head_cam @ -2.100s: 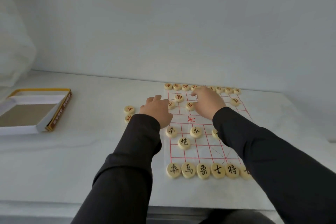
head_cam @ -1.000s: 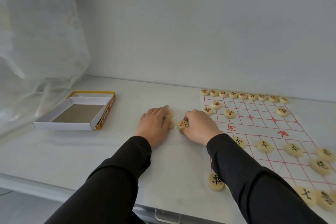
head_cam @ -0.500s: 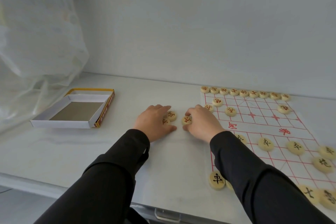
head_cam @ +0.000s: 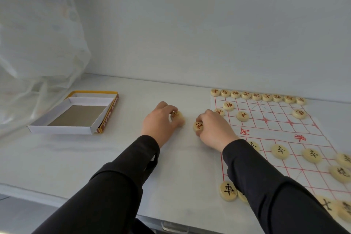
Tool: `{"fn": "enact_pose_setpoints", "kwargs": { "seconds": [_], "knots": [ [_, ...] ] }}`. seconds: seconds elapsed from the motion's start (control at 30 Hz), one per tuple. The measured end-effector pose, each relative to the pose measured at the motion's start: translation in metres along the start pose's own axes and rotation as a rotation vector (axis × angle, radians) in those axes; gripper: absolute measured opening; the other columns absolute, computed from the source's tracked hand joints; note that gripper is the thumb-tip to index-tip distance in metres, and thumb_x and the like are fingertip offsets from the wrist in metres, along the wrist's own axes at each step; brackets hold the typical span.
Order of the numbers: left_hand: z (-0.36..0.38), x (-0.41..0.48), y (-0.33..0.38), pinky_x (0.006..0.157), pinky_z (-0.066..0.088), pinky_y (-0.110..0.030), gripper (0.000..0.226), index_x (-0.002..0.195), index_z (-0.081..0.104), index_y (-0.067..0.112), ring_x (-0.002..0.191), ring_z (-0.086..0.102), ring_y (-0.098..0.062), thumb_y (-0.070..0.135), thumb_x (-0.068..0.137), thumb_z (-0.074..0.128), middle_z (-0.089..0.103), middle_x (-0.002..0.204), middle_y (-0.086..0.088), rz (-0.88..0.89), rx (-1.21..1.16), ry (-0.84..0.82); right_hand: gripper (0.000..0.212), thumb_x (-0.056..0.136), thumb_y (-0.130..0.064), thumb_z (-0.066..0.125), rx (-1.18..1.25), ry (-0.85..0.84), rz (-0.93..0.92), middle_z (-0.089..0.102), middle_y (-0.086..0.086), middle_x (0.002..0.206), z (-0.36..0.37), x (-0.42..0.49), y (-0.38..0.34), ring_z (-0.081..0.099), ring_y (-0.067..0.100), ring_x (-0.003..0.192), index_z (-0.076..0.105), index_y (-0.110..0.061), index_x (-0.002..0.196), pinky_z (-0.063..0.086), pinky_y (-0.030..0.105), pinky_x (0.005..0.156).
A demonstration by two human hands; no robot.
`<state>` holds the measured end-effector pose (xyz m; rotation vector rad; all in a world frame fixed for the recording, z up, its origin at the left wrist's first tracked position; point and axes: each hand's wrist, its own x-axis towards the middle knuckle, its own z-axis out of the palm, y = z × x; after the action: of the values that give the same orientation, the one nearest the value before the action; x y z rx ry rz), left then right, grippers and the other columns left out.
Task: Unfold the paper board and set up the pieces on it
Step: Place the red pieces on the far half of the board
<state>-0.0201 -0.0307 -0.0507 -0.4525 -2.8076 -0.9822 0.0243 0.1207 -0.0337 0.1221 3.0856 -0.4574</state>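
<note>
The paper board [head_cam: 275,131] with a red grid lies unfolded at the right of the white table. A row of red-marked round pieces [head_cam: 257,96] lines its far edge, with others just inside it. Black-marked pieces [head_cam: 280,151] stand on the near half, and a black piece [head_cam: 228,191] sits at the near left corner. Left of the board, my left hand [head_cam: 161,123] grips a red-marked piece [head_cam: 176,115], possibly with another beneath it. My right hand [head_cam: 214,131] pinches a second red-marked piece [head_cam: 198,126] at the fingertips.
An open white box with a yellow rim [head_cam: 76,114] lies at the left of the table. A sheer plastic sheet [head_cam: 38,43] hangs at the far left. The wall stands close behind the board. The table's front edge runs under my sleeves.
My view swung left, away from the board. Both hands came off the board to the loose red pieces beside it, and each has closed on a piece and lifted it slightly.
</note>
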Motion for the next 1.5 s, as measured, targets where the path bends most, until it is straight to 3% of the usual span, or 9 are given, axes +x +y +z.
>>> {"fn": "enact_pose_setpoints", "kwargs": {
  "seconds": [0.23,0.43,0.63,0.8,1.1,1.37,1.5],
  "knots": [
    [0.011,0.003,0.005,0.076,0.038,-0.023,0.052,0.127,0.051,0.029,0.101,0.056,-0.018,0.052,0.082,0.059,0.050,0.119,0.008,-0.012,0.184,-0.091,0.044,0.087,-0.016,0.061,0.075,-0.001,-0.011,0.049,0.004,0.128,0.001,0.003,0.003,0.053,0.022,0.113,0.052,-0.015,0.130,0.043,0.028,0.090],
    [0.011,0.009,0.008,0.070,0.038,-0.026,0.036,0.104,0.058,0.020,0.086,0.052,-0.017,0.049,0.082,0.060,0.052,0.103,0.003,-0.069,0.232,-0.127,0.038,0.086,-0.018,0.063,0.116,0.054,-0.009,0.055,0.002,0.122,0.003,0.001,0.004,0.055,0.018,0.110,0.057,-0.015,0.123,0.043,0.026,0.088],
    [0.012,0.000,0.011,0.072,0.042,-0.028,0.034,0.098,0.060,0.017,0.087,0.055,-0.021,0.046,0.080,0.063,0.053,0.100,0.001,-0.133,0.190,-0.092,0.038,0.086,-0.013,0.061,0.151,0.120,0.000,0.056,0.001,0.123,-0.004,-0.007,0.008,0.054,0.019,0.111,0.058,-0.015,0.123,0.044,0.028,0.091],
    [0.018,-0.006,0.030,0.074,0.042,-0.028,0.038,0.104,0.060,0.014,0.093,0.056,-0.023,0.043,0.080,0.065,0.052,0.106,-0.002,-0.203,0.114,-0.063,0.037,0.085,-0.013,0.066,0.204,0.174,0.048,0.056,0.001,0.122,-0.013,-0.020,0.015,0.055,0.019,0.109,0.059,-0.015,0.121,0.046,0.029,0.091],
    [0.044,-0.011,0.094,0.071,0.046,-0.028,0.038,0.106,0.060,0.014,0.081,0.053,-0.017,0.043,0.082,0.065,0.050,0.098,0.000,-0.049,0.059,-0.027,0.038,0.083,-0.012,0.069,0.307,0.275,0.168,0.060,0.003,0.122,-0.046,-0.043,0.067,0.058,0.021,0.109,0.062,-0.015,0.120,0.048,0.035,0.094],
    [0.064,-0.003,0.142,0.071,0.044,-0.025,0.039,0.112,0.060,0.015,0.082,0.050,-0.014,0.040,0.083,0.064,0.052,0.105,0.000,0.030,-0.004,-0.018,0.038,0.085,-0.011,0.067,0.282,0.322,0.211,0.062,0.002,0.119,-0.057,-0.043,0.106,0.058,0.019,0.107,0.061,-0.015,0.121,0.044,0.027,0.090],
    [0.078,0.000,0.152,0.070,0.041,-0.023,0.037,0.110,0.061,0.016,0.081,0.048,-0.013,0.041,0.082,0.065,0.052,0.104,0.001,0.024,-0.038,-0.034,0.040,0.084,-0.009,0.067,0.323,0.341,0.262,0.062,0.003,0.117,-0.062,-0.040,0.131,0.058,0.018,0.103,0.059,-0.014,0.123,0.047,0.029,0.090]
  ]
}}
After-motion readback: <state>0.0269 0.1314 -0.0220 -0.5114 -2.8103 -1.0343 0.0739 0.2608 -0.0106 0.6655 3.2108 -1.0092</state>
